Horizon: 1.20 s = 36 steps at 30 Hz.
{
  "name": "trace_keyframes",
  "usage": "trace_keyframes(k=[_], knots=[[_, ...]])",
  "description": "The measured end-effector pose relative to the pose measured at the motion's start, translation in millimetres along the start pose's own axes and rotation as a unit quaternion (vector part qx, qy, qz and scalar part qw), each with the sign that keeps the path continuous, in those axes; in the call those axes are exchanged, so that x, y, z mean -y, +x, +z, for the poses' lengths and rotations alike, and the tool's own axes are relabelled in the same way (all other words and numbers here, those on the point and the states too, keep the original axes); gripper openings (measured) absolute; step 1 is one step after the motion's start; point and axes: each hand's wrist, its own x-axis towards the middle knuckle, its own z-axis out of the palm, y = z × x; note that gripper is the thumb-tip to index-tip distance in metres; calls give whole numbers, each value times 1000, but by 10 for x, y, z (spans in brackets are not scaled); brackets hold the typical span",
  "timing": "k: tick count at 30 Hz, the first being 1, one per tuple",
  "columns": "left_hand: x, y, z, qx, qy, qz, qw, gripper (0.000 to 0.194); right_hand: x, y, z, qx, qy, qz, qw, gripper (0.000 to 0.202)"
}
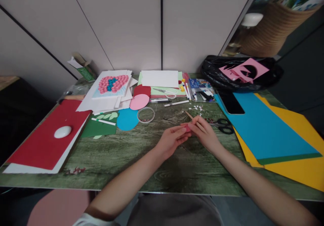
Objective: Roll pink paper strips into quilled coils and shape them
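Observation:
Over the middle of the table, my left hand (172,140) is closed on a small piece of pink paper (187,128), which looks curled. Fingers cover much of it. My right hand (206,135) grips a thin wooden stick (189,115) pointing up and left, and its fingertips meet the pink paper. Just right of this hand lie black-handled scissors (224,126). Beyond the hands are small paper scraps (197,109) and a clear round ring (146,115). A picture with pink and blue paper rolls (112,84) rests on white sheets at the back left.
Red card (37,138) with a white oval object (62,132) lies left. Blue sheets (268,128) and yellow sheets (298,165) cover the right, under a phone (231,102). White-handled scissors (170,92), markers (187,91) and a black plastic bag (212,72) are toward the back wall.

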Motion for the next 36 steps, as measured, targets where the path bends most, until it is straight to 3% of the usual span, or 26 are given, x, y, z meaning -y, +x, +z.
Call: trace_keyframes(k=[4,13,17,31,36], knots=[[-6,7,3,-6,-5,-1,1000,23,-5,2,4,0,17,10,1000,20],[2,4,-2,-16,32,22,999,24,43,-14,42,10,-86,-42,995,19],[13,7,-7,-39,53,24,998,25,61,-31,47,22,-84,-37,996,17],[32,20,15,-37,83,80,993,25,84,-53,60,7,-82,-37,996,18],[23,26,-13,-31,88,61,994,26,90,-53,67,7,-105,-47,993,17]])
